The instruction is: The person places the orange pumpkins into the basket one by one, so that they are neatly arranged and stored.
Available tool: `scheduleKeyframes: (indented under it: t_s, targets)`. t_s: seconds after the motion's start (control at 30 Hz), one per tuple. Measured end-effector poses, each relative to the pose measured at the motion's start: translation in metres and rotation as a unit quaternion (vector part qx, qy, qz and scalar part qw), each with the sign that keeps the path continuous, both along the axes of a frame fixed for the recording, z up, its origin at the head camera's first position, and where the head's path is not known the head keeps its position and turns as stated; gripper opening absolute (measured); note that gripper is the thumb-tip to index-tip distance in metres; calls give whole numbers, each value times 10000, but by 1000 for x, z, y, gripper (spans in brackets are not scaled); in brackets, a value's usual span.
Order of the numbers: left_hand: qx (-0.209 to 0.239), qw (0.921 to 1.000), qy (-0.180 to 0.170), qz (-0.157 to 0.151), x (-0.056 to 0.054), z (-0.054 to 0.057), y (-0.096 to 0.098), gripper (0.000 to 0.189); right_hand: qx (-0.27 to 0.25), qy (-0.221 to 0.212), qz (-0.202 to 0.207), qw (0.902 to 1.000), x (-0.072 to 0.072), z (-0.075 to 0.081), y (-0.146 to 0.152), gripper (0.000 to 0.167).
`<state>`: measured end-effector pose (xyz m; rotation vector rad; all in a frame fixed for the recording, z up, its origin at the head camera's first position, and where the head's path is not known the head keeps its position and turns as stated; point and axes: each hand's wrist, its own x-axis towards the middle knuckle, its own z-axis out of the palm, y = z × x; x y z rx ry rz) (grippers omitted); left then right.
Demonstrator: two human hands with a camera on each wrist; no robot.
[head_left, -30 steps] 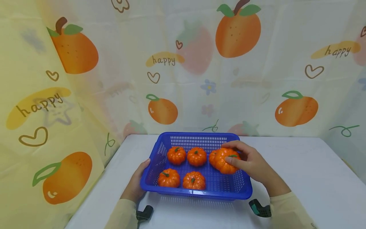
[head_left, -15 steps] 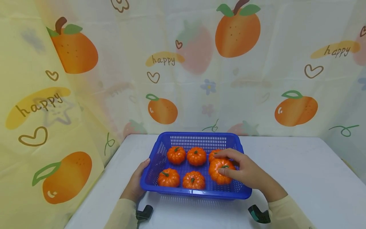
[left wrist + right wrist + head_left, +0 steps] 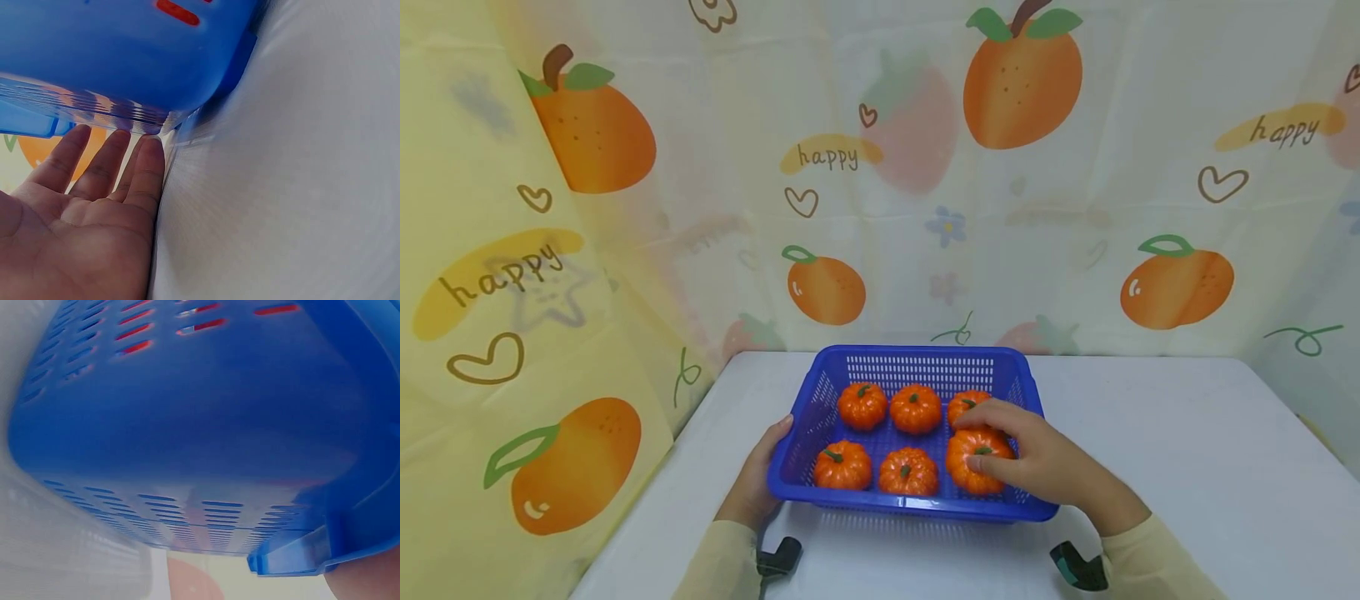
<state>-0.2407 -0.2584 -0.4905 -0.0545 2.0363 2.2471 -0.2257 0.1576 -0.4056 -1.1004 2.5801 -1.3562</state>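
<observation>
A blue plastic basket (image 3: 925,505) with slotted walls sits on the white table, holding several small glossy orange pumpkins (image 3: 862,407) with green stems. In its front right corner area, my right hand (image 3: 1037,454) holds another pumpkin (image 3: 964,471), thumb on the near side and fingers over the back. Behind that one, a further pumpkin (image 3: 966,402) is partly covered by the fingers. My left hand (image 3: 760,475) is at the basket's left side, thumb at the rim. In the left wrist view, the straight fingers (image 3: 103,169) touch the basket wall (image 3: 125,56) from outside.
White table surface (image 3: 1187,450) extends around the basket. A fruit-printed cloth (image 3: 910,250) hangs behind and along the left side. Dark wrist devices (image 3: 780,557) show below both hands. The right wrist view is mostly the basket's outer wall (image 3: 206,419).
My right hand has brought its pumpkin leftward and down into the front right part of the basket, uncovering more of the back right pumpkin. The left hand and basket stay nearly still.
</observation>
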Motion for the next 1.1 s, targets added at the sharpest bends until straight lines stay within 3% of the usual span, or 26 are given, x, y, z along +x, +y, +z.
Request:
scheduleKeyframes:
  t_s: [0.3,0.5,1.1]
  targets:
    - [278,9993,76,-221,-2,-2,-2,82,715,316,-267,9966,1,-5,-5,34]
    - [294,9994,31,-197,-2,-2,-2,84,1116,390,-415,9921,3,-6,-8,34]
    - [153,9997,82,-179,1,1,0,82,1607,610,-430,9842,2,-6,-11,32]
